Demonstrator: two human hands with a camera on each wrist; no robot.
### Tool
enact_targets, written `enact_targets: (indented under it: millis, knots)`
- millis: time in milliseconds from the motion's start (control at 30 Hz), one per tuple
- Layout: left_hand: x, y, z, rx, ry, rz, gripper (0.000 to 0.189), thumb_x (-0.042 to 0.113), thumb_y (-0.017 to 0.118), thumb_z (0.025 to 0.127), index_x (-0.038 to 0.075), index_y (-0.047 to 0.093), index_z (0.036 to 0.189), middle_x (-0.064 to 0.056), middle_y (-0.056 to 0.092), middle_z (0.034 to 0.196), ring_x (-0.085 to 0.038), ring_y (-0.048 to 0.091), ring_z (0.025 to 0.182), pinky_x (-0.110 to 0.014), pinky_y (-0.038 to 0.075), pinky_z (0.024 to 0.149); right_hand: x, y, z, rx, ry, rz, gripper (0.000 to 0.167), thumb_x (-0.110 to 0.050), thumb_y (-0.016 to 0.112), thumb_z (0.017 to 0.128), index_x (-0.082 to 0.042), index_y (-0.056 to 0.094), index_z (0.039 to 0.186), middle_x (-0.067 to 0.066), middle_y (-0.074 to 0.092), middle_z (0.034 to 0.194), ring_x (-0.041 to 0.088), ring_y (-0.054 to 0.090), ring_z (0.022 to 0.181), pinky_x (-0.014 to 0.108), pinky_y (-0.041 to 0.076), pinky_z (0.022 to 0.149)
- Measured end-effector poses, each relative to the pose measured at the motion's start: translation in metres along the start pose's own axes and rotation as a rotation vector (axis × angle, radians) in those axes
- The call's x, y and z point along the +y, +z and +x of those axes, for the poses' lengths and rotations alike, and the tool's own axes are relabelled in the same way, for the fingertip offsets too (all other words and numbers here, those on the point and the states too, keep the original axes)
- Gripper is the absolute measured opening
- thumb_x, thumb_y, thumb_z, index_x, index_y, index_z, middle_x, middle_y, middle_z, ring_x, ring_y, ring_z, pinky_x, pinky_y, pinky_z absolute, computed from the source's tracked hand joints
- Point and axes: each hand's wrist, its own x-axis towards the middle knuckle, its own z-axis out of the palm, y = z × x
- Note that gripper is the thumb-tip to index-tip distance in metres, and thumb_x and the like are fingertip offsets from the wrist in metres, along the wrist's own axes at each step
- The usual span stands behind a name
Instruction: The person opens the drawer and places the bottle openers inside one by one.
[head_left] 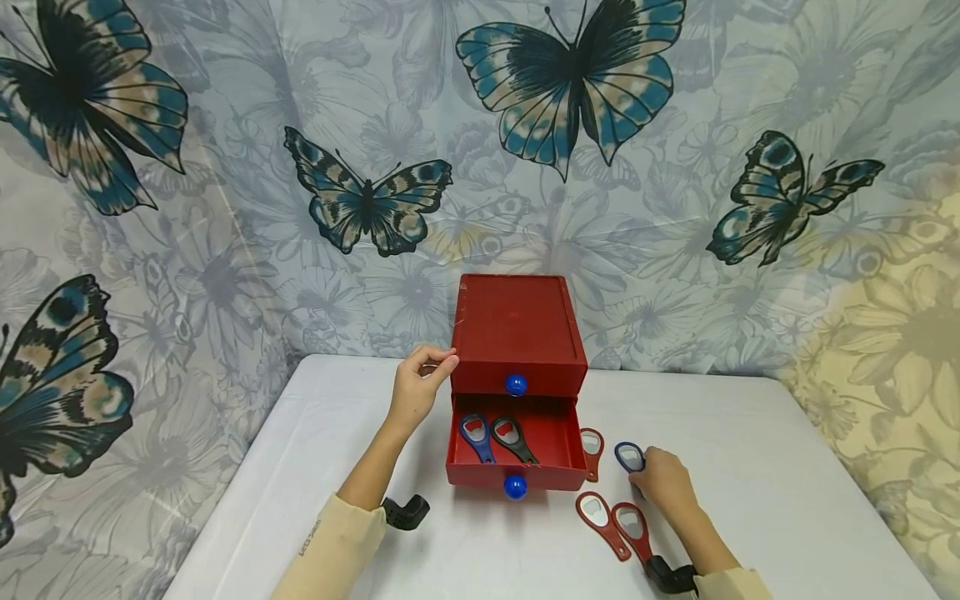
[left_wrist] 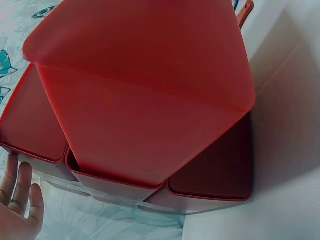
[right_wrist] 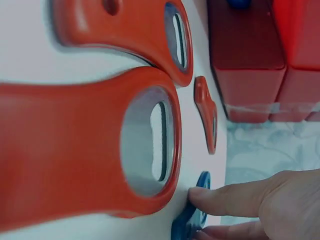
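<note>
Red bottle openers [right_wrist: 65, 160], three, on white table [head_left: 757, 467] | right hand [head_left: 664, 480] pinches one blue bottle opener [head_left: 628, 451] near them | left hand [head_left: 417, 392], fingers loosely extended, at edge of two-drawer cabinet [head_left: 517, 321] | open lower drawer [head_left: 480, 477]: one blue opener [head_left: 480, 446], one black opener [head_left: 517, 445] | step looks like picking up; next likely calls for firm pinch, clear lift

white table [head_left: 765, 475] | red drawer box [head_left: 517, 321] | three red bottle openers [head_left: 609, 532]

two openers [head_left: 479, 444] in lower drawer [head_left: 551, 477]
</note>
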Motion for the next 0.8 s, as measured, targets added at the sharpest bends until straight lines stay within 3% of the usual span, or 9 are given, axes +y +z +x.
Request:
enact_targets:
  millis: [267, 567, 800]
  knots:
    - [0.002, 0.0, 0.001, -0.006, 0.003, -0.01, 0.012, 0.001, 0.067, 0.089, -0.01, 0.068, 0.094, -0.027, 0.066, 0.101, 0.007, 0.058, 0.088, -0.019, 0.051, 0.079, 0.011, -0.008, -0.009, 0.015, 0.065, 0.034, 0.021, -0.008, 0.071, 0.074, 0.003, 0.056, 0.066, 0.011, 0.058, 0.06, 0.023, 0.05, 0.058, 0.034, 0.041, 0.049]
    - [0.003, -0.001, 0.001, -0.007, -0.013, -0.003, 0.013, 0.0, 0.067, 0.089, -0.011, 0.068, 0.095, -0.027, 0.066, 0.103, 0.005, 0.057, 0.088, -0.026, 0.053, 0.081, 0.019, -0.007, -0.008, -0.002, 0.033, 0.057, 0.018, -0.009, 0.071, 0.073, 0.006, 0.061, 0.07, 0.007, 0.058, 0.06, 0.02, 0.051, 0.057, 0.028, 0.039, 0.048]
    - [-0.027, 0.003, 0.005, 0.012, -0.021, -0.03, 0.014, 0.005, 0.069, 0.089, -0.006, 0.07, 0.096, -0.024, 0.068, 0.104, 0.002, 0.058, 0.09, -0.025, 0.053, 0.081, 0.026, -0.006, -0.007, 0.005, 0.037, 0.093, 0.025, -0.013, 0.074, 0.072, 0.008, 0.062, 0.078, 0.009, 0.061, 0.064, 0.021, 0.054, 0.06, 0.028, 0.04, 0.049]
